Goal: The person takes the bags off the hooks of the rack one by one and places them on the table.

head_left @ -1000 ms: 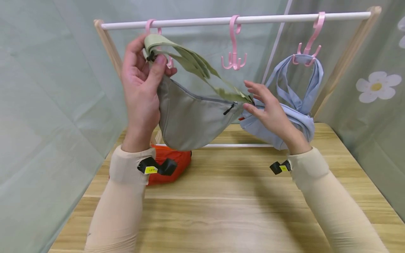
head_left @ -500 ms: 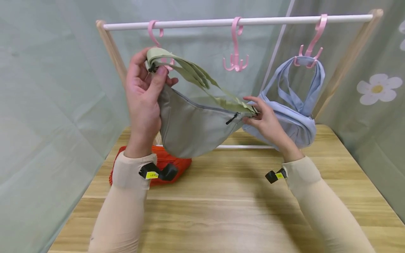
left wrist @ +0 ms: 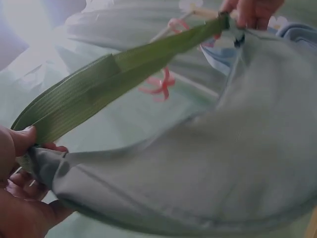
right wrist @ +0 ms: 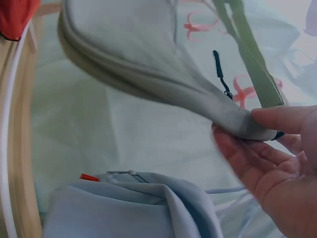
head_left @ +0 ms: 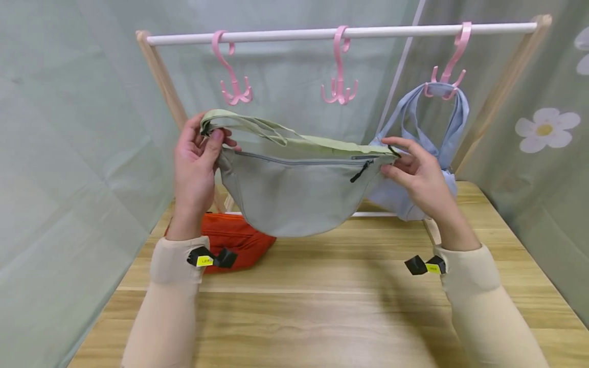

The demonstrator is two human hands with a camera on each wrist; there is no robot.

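A grey-green waist bag (head_left: 299, 197) hangs in the air between my two hands, its zipper along the top edge and a black zipper pull (head_left: 359, 173) at the right. My left hand (head_left: 198, 163) pinches the bag's left end and the light green strap (left wrist: 99, 89) there. At the other end, my right hand (head_left: 416, 176) grips the narrow tip between thumb and fingers, close to the strap's black fitting. In the right wrist view the thumb lies over this tip and the fingers under it.
Pink hooks (head_left: 236, 94) hang from a white rail (head_left: 285, 35) on a wooden-sided rack. On the right hook hangs a light blue bag (head_left: 391, 197), partly behind my right hand. A red-orange bag (head_left: 234, 243) lies on the wooden table (head_left: 313, 317), behind my left wrist.
My right hand has closed on the bag's right end and moved right. My left hand has come down, so the bag is now stretched nearly level and the left hook shows.
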